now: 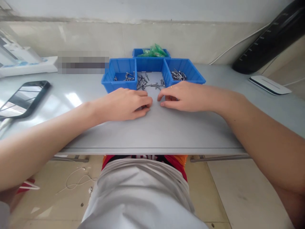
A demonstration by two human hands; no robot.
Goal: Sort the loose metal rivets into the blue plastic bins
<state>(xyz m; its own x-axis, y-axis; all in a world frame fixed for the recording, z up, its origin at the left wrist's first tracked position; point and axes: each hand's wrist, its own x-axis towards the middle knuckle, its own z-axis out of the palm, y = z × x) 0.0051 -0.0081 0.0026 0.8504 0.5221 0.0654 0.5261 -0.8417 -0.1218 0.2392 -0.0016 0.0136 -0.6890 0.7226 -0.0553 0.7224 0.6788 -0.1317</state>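
My left hand (130, 103) rests on the grey table, palm down, its fingers loosely bent with the thumb a little apart from the index finger. Across a narrow gap, my right hand (183, 96) lies with bent fingers and a space between thumb and forefinger. Nothing shows in either hand, though the palms are hidden. Just beyond them, loose metal screws or rivets (156, 85) are scattered between two blue bins. More such pieces lie in the left blue bin (119, 86), and a denser pile (178, 75) fills part of the right blue bin (199, 78).
A third blue bin (152, 65) behind holds green plastic packets (156, 51). On the left are a phone (21, 98) and a white power strip (45, 65). At right stand a black cylinder (267, 41) and a flat white device (269, 84). The table's front edge (152, 150) is near my body.
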